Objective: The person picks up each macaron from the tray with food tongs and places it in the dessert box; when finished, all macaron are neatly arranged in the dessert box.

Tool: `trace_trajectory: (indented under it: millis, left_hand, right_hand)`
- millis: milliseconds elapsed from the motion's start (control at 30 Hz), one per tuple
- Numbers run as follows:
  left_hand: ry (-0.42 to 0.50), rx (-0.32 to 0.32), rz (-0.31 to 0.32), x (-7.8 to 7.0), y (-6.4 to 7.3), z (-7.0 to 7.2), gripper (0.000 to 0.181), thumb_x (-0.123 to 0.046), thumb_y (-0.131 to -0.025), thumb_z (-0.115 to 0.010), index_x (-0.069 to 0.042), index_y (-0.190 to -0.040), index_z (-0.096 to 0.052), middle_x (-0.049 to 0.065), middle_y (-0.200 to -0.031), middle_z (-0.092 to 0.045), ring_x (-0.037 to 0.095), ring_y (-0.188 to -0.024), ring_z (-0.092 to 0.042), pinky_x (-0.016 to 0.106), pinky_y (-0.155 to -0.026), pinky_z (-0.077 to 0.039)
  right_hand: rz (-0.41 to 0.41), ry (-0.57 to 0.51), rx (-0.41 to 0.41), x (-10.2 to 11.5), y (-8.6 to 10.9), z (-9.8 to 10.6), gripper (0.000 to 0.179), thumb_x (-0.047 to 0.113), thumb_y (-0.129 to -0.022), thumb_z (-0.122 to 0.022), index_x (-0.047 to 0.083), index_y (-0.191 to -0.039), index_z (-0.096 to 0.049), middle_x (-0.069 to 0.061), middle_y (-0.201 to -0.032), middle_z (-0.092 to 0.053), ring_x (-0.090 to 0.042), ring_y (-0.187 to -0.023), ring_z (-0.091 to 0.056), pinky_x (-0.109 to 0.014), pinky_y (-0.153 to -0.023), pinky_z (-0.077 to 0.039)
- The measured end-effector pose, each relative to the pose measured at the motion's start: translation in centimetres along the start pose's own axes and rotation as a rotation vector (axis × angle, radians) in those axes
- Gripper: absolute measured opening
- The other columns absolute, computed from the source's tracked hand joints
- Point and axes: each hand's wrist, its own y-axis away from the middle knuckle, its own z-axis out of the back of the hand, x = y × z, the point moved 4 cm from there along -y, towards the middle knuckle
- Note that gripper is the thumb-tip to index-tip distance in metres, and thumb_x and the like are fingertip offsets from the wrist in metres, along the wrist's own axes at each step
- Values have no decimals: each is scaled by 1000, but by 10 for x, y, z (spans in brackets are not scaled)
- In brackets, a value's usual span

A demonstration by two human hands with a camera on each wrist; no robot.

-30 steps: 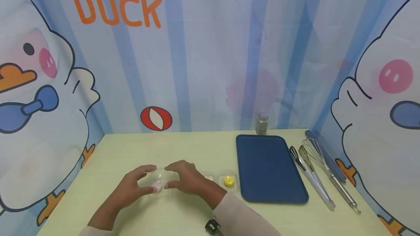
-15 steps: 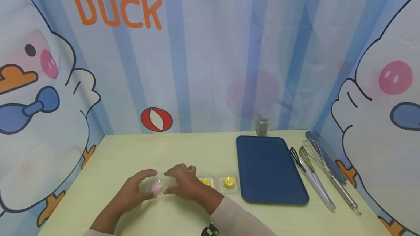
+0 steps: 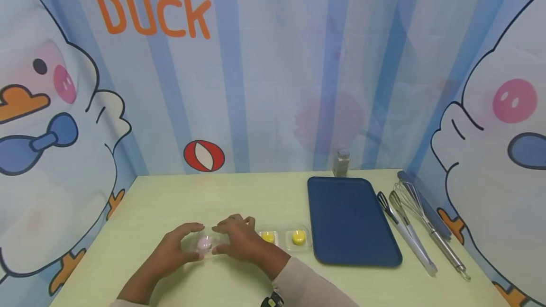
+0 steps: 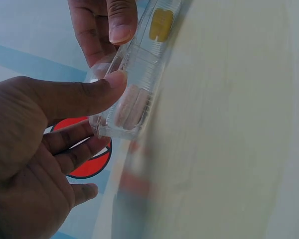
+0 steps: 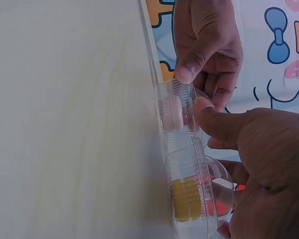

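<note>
A clear plastic box (image 4: 125, 131) with a domed lid (image 4: 95, 75) holds a pink macaron (image 3: 204, 243). My left hand (image 3: 171, 248) grips the box's left end, its thumb on the near side and its fingers on the far side. Opposite it, my right hand (image 3: 242, 239) pinches the same box between thumb and fingers. In the right wrist view, another clear box (image 5: 191, 147) with a yellow macaron (image 5: 186, 199) stands beside it, under my right palm. A further yellow macaron (image 3: 298, 237) sits in its clear box at the right end of the row.
Right of the boxes lies a dark blue tray (image 3: 354, 221), with a small glass jar (image 3: 341, 162) behind it. Slotted tongs (image 3: 407, 233), a whisk (image 3: 431, 226) and a long blue utensil (image 3: 426, 205) lie farther right. A duck-print curtain (image 3: 273, 70) walls the table.
Both hands have sunk slightly with the clear lid, which now sits lower over the pink macaron. My right forearm has shifted a little left, uncovering the middle yellow macaron.
</note>
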Motion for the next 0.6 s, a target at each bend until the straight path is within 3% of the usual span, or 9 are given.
trace_trajectory:
  millis: [333, 600]
  left_hand:
    - [18, 11, 13, -2, 2, 0, 69, -10, -77, -97, -3, -139, -69, 20, -148, -68, 53, -149, -51, 74, -123, -38]
    - [-16, -10, -27, 3, 1, 0, 65, -9, -72, -99, -6, -131, -72, 17, -146, -70, 51, -147, -55, 72, -122, -40]
  right_hand:
    - [-34, 20, 1, 2, 2, 0, 55, 40, -93, -88, 23, -143, -74, 5, -142, -73, -19, -136, -57, -59, -107, -36]
    - [-56, 73, -7, 0, 2, -3, 58, 44, -88, -92, 30, -142, -75, 9, -138, -74, -16, -133, -56, -64, -111, -35]
